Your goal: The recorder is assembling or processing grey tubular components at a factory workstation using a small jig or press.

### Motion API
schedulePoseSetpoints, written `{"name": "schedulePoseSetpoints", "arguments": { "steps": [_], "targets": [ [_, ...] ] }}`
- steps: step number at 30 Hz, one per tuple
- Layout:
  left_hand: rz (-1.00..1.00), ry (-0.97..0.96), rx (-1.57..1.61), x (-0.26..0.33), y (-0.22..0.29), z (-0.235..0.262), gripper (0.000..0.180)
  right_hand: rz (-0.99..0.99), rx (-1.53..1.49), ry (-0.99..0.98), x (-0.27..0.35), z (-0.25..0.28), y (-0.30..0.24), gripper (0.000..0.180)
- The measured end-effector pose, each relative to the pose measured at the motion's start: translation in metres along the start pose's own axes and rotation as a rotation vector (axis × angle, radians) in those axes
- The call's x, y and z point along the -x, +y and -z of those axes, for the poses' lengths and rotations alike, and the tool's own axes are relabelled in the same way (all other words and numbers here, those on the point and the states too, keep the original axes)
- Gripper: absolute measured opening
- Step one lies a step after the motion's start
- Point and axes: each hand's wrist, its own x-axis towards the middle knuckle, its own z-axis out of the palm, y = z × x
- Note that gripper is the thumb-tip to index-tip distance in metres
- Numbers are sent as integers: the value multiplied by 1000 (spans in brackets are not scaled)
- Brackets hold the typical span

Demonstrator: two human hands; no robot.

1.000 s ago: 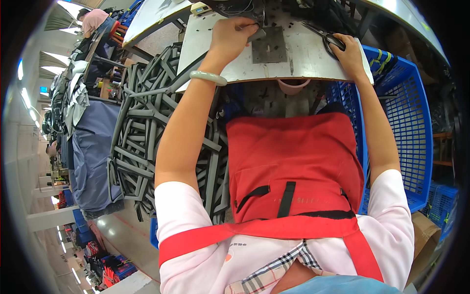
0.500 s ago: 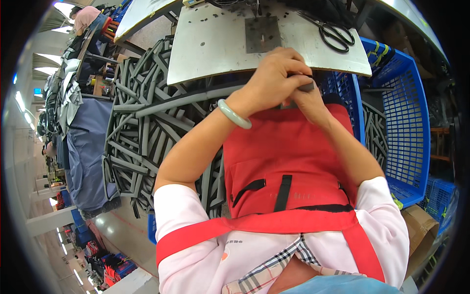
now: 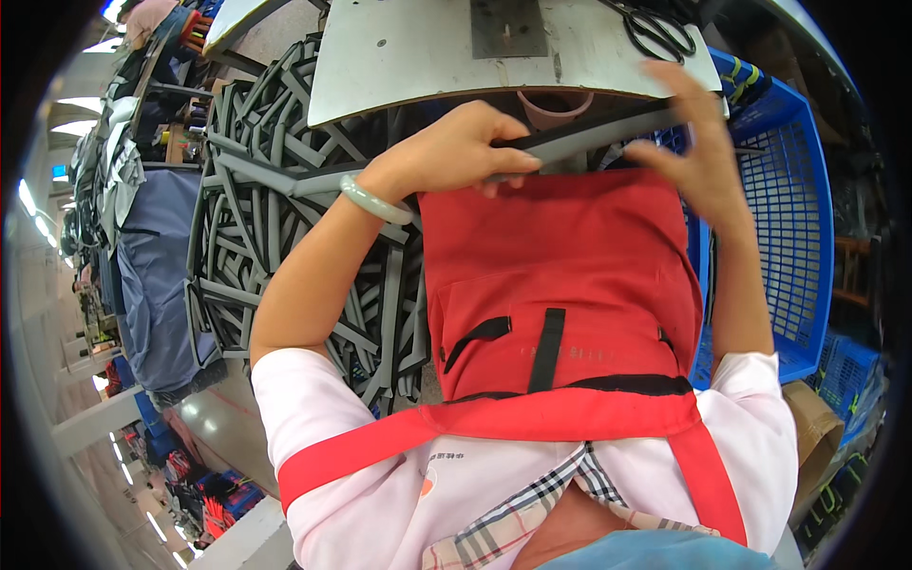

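Observation:
A long grey strip with a black edge (image 3: 594, 135) stretches across in front of me, above my red apron (image 3: 560, 247). My left hand (image 3: 465, 147), with a pale bangle at the wrist, is closed around it, thumb and fingers pinching. To the left, behind my forearm, a grey strip runs toward the heap; whether it is the same piece cannot be told. My right hand (image 3: 703, 157) is blurred at the strip's right end, its thumb and fingers wide apart with the strip between them.
A white worktable (image 3: 418, 57) with a metal plate (image 3: 508, 27) lies ahead, black scissors (image 3: 655, 36) on its right. Heaped grey strips (image 3: 285, 228) fill the left. At right stands a blue plastic crate (image 3: 788, 228); a pinkish bin (image 3: 551, 109) sits below the table edge.
My hands were together at the table edge and have moved apart, the left leftward, the right rightward and opening. The strip now shows stretched between them. The view has shifted slightly.

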Motion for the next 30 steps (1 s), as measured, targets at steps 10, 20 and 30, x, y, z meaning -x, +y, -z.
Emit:
{"name": "schedulePoseSetpoints", "arguments": {
  "steps": [10,20,30],
  "targets": [
    [-175,281,-63,-8,12,34,31,-12,113,-448,-74,-16,-11,33],
    [-311,578,-83,-53,9,78,29,77,228,-208,-130,-34,22,46],
    [-280,615,-84,-71,0,101,31,84,274,-187,-150,-46,33,46]
  ]
}}
